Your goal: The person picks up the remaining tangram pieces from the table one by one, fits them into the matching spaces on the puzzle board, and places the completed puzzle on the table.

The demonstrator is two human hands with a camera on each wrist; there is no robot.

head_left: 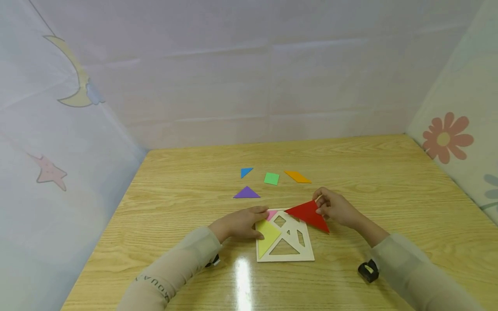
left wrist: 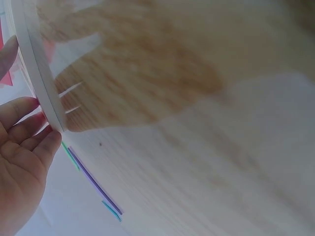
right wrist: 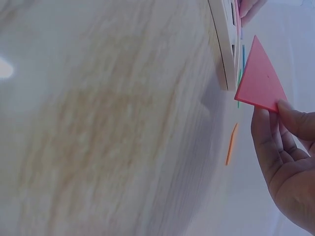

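Note:
My right hand point(head_left: 338, 209) pinches a large red triangle point(head_left: 305, 214) by its edge, thumb on one face. The triangle is tilted over the upper right corner of a pale tangram board point(head_left: 285, 258) with cut-out openings. In the right wrist view the red triangle point(right wrist: 261, 78) stands clear of the table. At the board's left side my left hand point(head_left: 243, 222) rests with extended fingers, its fingertips against the board's edge point(left wrist: 39, 78) in the left wrist view. A large yellow triangle point(head_left: 269, 237) lies in the board, with a partly hidden pink piece point(head_left: 272, 213) above it.
Beyond the board lie a purple triangle point(head_left: 247, 193), a blue triangle point(head_left: 246, 172), a green square point(head_left: 271, 179) and an orange parallelogram point(head_left: 297, 176). The wooden table point(head_left: 186, 185) meets printed cloth at its back and sides. A black device point(head_left: 368, 271) sits under the right wrist.

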